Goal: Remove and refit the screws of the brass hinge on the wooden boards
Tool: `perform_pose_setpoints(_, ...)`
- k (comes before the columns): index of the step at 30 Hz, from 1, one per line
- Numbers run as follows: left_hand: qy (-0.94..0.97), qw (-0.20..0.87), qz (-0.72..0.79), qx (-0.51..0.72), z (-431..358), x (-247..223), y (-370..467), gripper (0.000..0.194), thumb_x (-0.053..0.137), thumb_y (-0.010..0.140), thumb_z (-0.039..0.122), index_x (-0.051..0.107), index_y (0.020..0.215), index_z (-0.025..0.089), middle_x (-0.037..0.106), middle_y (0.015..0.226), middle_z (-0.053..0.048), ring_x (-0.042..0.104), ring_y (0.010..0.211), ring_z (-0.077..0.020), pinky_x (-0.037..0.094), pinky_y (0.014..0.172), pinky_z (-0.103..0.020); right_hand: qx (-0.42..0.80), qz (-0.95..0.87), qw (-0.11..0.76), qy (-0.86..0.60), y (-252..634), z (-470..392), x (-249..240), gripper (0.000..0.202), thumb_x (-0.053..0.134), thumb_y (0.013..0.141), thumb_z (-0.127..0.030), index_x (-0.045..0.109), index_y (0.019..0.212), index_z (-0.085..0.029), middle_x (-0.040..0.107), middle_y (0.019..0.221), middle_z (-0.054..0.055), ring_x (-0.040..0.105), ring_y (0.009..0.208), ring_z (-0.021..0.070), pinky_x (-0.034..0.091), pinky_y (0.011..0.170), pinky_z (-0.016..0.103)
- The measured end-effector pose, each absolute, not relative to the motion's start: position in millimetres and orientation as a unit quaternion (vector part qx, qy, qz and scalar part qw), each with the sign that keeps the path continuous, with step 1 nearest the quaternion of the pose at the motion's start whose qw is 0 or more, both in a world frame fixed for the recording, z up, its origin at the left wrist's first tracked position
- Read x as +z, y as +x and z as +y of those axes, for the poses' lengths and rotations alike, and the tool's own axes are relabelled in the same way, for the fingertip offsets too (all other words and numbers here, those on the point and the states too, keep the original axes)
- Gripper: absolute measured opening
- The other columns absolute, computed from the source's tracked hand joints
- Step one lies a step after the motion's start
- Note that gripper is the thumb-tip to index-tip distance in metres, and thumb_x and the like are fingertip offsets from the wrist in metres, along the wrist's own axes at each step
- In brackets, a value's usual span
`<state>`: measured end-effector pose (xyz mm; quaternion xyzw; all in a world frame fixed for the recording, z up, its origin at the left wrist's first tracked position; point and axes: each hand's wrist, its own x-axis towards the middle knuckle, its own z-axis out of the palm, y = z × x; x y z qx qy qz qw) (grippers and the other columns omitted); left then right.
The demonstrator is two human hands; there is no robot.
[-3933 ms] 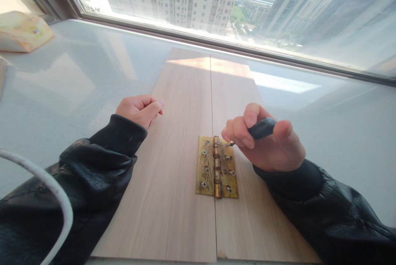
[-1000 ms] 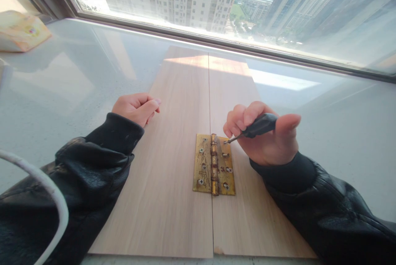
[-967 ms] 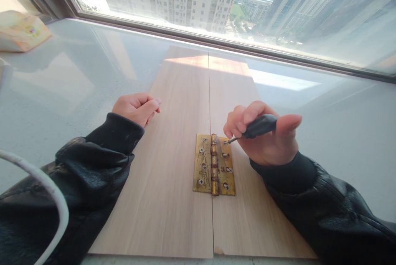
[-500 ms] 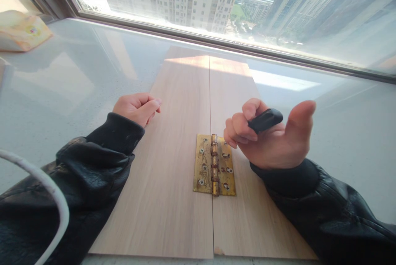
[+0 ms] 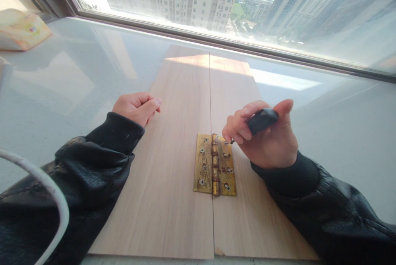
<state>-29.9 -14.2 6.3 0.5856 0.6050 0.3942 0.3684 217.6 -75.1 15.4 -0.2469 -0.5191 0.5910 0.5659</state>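
Observation:
My right hand (image 5: 262,137) is closed around the black handle of a screwdriver (image 5: 262,121), thumb raised along its side. The tip of its shaft shows just below my fingers, at the upper right of a worn brass hinge (image 5: 215,166); whether it sits in the top right screw I cannot tell. The hinge lies open across the seam of two pale wooden boards (image 5: 173,215), with several cross-head screws in its leaves. One screw on the right leaf stands tilted. My left hand (image 5: 136,108) rests at the left board's edge, fingers curled together, with nothing visible in them.
The boards lie on a glossy white sill (image 5: 102,71) below a window frame (image 5: 185,38). A yellowish packet (image 5: 23,29) sits at the far left. A white cable (image 5: 52,186) curves over my left sleeve. One board is chipped at its near end.
My right thumb has swung inward against the screwdriver handle, and the handle has turned slightly. The shaft tip now shows by the hinge. My left hand has stayed in place.

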Motion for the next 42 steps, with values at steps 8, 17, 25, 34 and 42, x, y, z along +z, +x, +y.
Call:
perform_pose_setpoints(8, 0.587, 0.370, 0.606, 0.389, -14, 7, -31, 0.024, 0.063, 0.079, 0.029, 0.062, 0.058, 0.018, 0.046, 0.040, 0.006, 0.038, 0.039, -0.0065, 0.028, 0.042, -0.021, 0.596, -0.525, 0.549, -0.259, 217, -77, 21, 0.054, 0.052, 0.086, -0.077, 0.059, 0.084, -0.023, 0.034, 0.056, -0.007, 0.038, 0.046, 0.0096, 0.043, 0.049, 0.028)
perform_pose_setpoints(17, 0.583, 0.357, 0.606, 0.407, -14, 3, -30, 0.025, 0.063, 0.077, 0.033, 0.061, 0.056, 0.019, 0.044, 0.039, 0.006, 0.035, 0.038, -0.0071, 0.025, 0.041, -0.023, 0.565, -0.526, 0.583, -0.252, 218, -75, 16, 0.049, 0.063, 0.085, -0.068, 0.066, 0.076, -0.020, 0.052, 0.070, 0.000, 0.055, 0.061, 0.0116, 0.047, 0.054, 0.028)
perform_pose_setpoints(25, 0.585, 0.355, 0.606, 0.406, -15, 6, -29, 0.024, 0.064, 0.076, 0.032, 0.061, 0.055, 0.019, 0.045, 0.039, 0.005, 0.035, 0.038, -0.0077, 0.025, 0.041, -0.023, 0.573, -0.517, 0.574, -0.274, 214, -77, 18, 0.043, 0.045, 0.099, -0.062, 0.063, 0.090, -0.024, 0.045, 0.054, -0.005, 0.047, 0.048, 0.0123, 0.043, 0.052, 0.029)
perform_pose_setpoints(34, 0.583, 0.355, 0.603, 0.413, -14, 3, -29, 0.026, 0.064, 0.076, 0.035, 0.061, 0.056, 0.019, 0.044, 0.038, 0.006, 0.035, 0.038, -0.0079, 0.024, 0.042, -0.024, 0.394, -0.677, 0.446, -0.432, 240, -78, 49, 0.040, 0.074, 0.082, -0.055, 0.058, 0.068, -0.021, 0.039, 0.051, -0.004, 0.030, 0.046, 0.0079, 0.022, 0.044, 0.026)
perform_pose_setpoints(42, 0.588, 0.352, 0.604, 0.406, -13, 4, -30, 0.024, 0.063, 0.075, 0.034, 0.062, 0.056, 0.019, 0.045, 0.039, 0.006, 0.036, 0.038, -0.0086, 0.025, 0.042, -0.024, 0.130, -0.798, 0.041, -0.587, 244, -82, 61, 0.051, 0.055, 0.087, -0.061, 0.060, 0.058, -0.019, 0.046, 0.050, 0.000, 0.030, 0.046, 0.0092, 0.027, 0.048, 0.028)
